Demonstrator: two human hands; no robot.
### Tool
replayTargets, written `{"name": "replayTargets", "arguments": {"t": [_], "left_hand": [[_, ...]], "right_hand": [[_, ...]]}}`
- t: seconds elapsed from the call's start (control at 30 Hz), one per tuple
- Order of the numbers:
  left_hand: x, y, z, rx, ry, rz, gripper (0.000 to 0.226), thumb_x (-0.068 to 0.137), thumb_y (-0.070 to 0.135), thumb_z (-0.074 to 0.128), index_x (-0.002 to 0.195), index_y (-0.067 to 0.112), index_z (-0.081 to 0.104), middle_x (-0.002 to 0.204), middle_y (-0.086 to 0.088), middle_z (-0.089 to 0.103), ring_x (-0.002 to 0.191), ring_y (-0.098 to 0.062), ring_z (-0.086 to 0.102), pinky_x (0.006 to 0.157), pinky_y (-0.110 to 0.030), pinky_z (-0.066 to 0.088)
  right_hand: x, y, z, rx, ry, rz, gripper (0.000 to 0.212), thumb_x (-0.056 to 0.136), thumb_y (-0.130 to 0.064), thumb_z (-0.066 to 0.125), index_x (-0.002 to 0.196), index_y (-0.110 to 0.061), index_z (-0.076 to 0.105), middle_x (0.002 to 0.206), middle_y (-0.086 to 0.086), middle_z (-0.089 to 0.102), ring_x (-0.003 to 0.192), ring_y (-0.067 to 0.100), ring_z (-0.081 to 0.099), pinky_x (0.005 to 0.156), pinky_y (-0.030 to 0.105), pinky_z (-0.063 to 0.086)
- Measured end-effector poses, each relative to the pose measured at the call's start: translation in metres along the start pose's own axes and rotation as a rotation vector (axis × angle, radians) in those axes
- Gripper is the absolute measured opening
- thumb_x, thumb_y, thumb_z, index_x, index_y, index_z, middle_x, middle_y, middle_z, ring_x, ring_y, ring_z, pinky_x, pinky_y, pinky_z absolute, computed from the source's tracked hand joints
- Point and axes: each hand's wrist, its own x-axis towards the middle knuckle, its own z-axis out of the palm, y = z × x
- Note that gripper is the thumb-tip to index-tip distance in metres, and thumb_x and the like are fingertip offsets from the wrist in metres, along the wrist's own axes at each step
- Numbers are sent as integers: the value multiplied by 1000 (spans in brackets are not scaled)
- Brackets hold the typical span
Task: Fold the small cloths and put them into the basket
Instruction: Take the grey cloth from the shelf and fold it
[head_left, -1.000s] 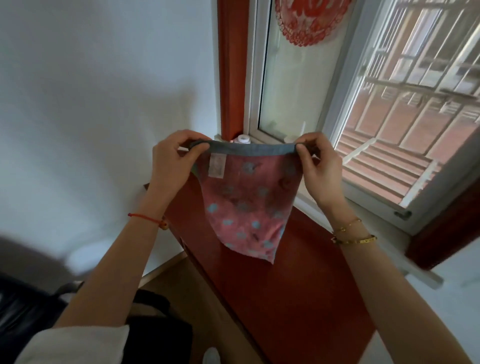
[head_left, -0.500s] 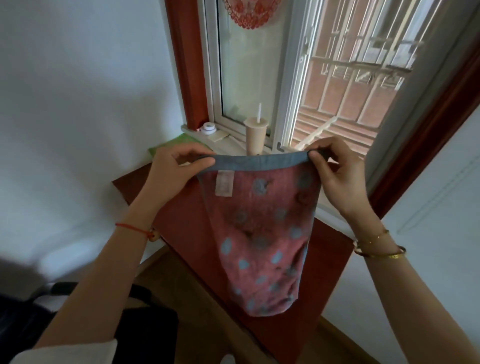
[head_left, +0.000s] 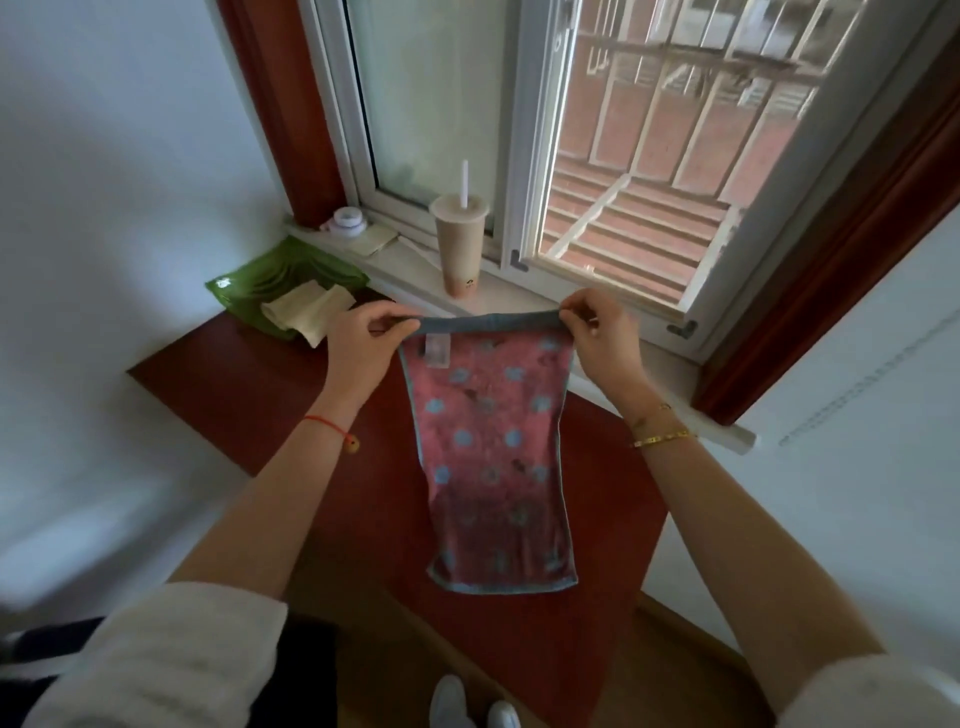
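Note:
A pink cloth (head_left: 493, 447) with blue dots and a grey-blue border hangs stretched between both hands over the red table (head_left: 249, 384). My left hand (head_left: 358, 348) pinches its top left corner. My right hand (head_left: 602, 338) pinches the top right corner. The cloth hangs full length, its lower edge near the table's front. A green basket (head_left: 249, 280) sits at the table's far left corner, with a folded cream cloth (head_left: 306, 309) in it.
A lidded drink cup (head_left: 460, 244) with a straw stands on the white windowsill. A small lilac jar (head_left: 347, 222) sits at the sill's left end. White walls flank the narrow table; my shoes (head_left: 472, 706) show below.
The view tilted down, bringing the basket and the whole table into sight. The cloth, bunched at its lower end before, now hangs straight and full length. Both hands kept their grip on the top corners.

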Motion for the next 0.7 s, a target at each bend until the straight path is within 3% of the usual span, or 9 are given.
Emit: {"name": "replayTargets", "arguments": {"t": [0.07,0.17,0.3,0.4,0.53,0.7], "left_hand": [[-7,-13,3,3,-56,-59,11,84,10,72,95,10,78,87,1,73,78,-1,66,75,-11,48],[-32,-33,7,28,-154,-116,12,82,9,75,92,14,79,87,3,74,76,5,66,73,-6,47],[-83,-55,12,32,-300,-154,11,81,8,76,92,11,79,90,-1,76,81,-7,71,76,-14,53],[-124,-69,16,48,-392,-179,12,83,7,76,95,9,79,94,-3,75,87,-13,72,80,-23,57],[-177,-85,24,69,-470,-192,12,84,9,76,94,13,79,92,9,71,91,-6,68,83,-31,58],[-225,-97,38,134,-508,-167,13,82,8,77,93,15,79,93,4,73,90,-10,68,80,-34,57]], "right_hand": [[-10,11,6,-23,-26,-9,6,87,-8,63,86,-12,66,86,-1,63,82,17,59,77,27,47],[-39,31,13,-53,-106,5,7,86,-7,64,84,-14,66,85,0,66,82,20,61,77,30,48],[-92,61,18,-94,-284,109,15,88,-8,64,85,-22,67,88,-9,67,84,3,61,79,26,50],[-134,81,18,-152,-402,153,15,89,-12,65,86,-27,67,88,-13,68,90,13,60,80,31,49],[-186,101,17,-179,-506,139,14,89,-15,67,84,-28,67,85,-14,66,89,14,58,83,34,48],[-236,125,22,-308,-576,119,14,90,-22,66,85,-35,62,88,-22,54,94,6,45,84,24,35]]}}
